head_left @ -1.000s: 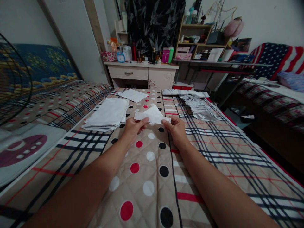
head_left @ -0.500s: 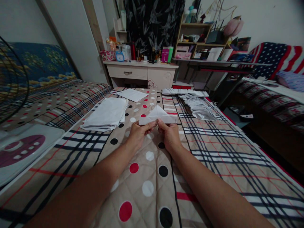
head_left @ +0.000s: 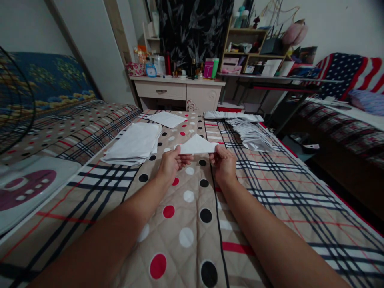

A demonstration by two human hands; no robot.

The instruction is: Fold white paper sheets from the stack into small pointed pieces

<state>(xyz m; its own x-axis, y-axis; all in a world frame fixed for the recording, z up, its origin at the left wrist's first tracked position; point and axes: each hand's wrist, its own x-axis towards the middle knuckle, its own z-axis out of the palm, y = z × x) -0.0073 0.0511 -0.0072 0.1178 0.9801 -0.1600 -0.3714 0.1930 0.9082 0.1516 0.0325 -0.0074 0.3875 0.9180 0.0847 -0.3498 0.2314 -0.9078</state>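
A folded white sheet of paper (head_left: 197,145), with a triangular peak pointing away from me, is stretched between my hands above the bedspread. My left hand (head_left: 171,162) pinches its left corner, thumb on top and the other fingers extended beneath. At the right corner, my right hand (head_left: 223,162) grips the paper between thumb and curled fingers. To the left lies a stack of white paper sheets (head_left: 133,144), and beyond it a separate white sheet (head_left: 168,119). A fanned row of folded white paper pieces (head_left: 252,135) rests on the right.
The patterned bedspread (head_left: 189,236) spreads under everything. A white appliance with a purple panel (head_left: 27,188) sits at the left edge, near a fan guard (head_left: 33,100). A white dresser (head_left: 174,90) with bottles stands at the far end, beside a shelf (head_left: 246,42).
My hands have moved apart from the middle of the paper's near edge to its two ends. The paper's near band, flat toward me before, now looks folded or turned under.
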